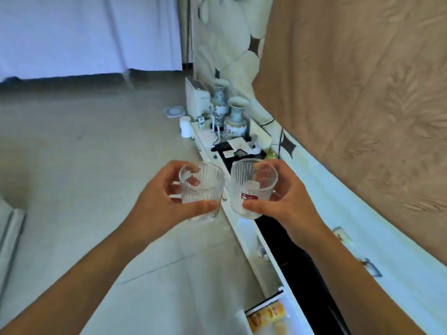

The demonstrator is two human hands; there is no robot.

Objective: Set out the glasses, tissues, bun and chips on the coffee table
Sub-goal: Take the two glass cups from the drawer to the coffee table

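My left hand (159, 201) grips one ribbed glass (202, 192), my right hand (281, 201) grips the labelled glass (251, 187); both upright, almost touching, held above the floor (72, 153) beside the long worktop (244, 234).

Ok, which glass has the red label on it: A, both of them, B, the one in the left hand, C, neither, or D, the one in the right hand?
D: the red label shows on the ribbed glass that the right hand holds, while the glass in the left hand looks plain and clear.
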